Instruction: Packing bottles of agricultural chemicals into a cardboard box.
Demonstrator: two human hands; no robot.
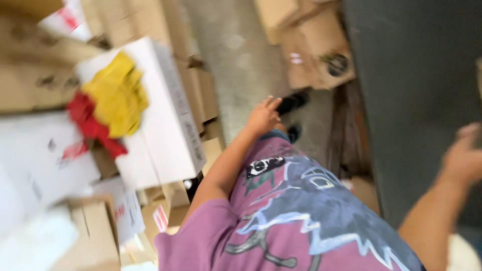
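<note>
Both hands hung empty, the left hand (262, 116) with fingers loosely spread beside the white box (160, 125) carrying yellow gloves (116, 93), the right hand (464, 155) too blurred to tell

Looking down my own body, I saw my left arm hanging bare from a purple short sleeve, elbow slightly bent. My left hand (263, 116) hung low beside my hip, fingers loosely extended and spread, gripping nothing. My right forearm rose from the lower right corner, and my right hand (464, 155) was lifted out to the side, blurred, its fingers apparently curled; I could not tell their hold.
</note>
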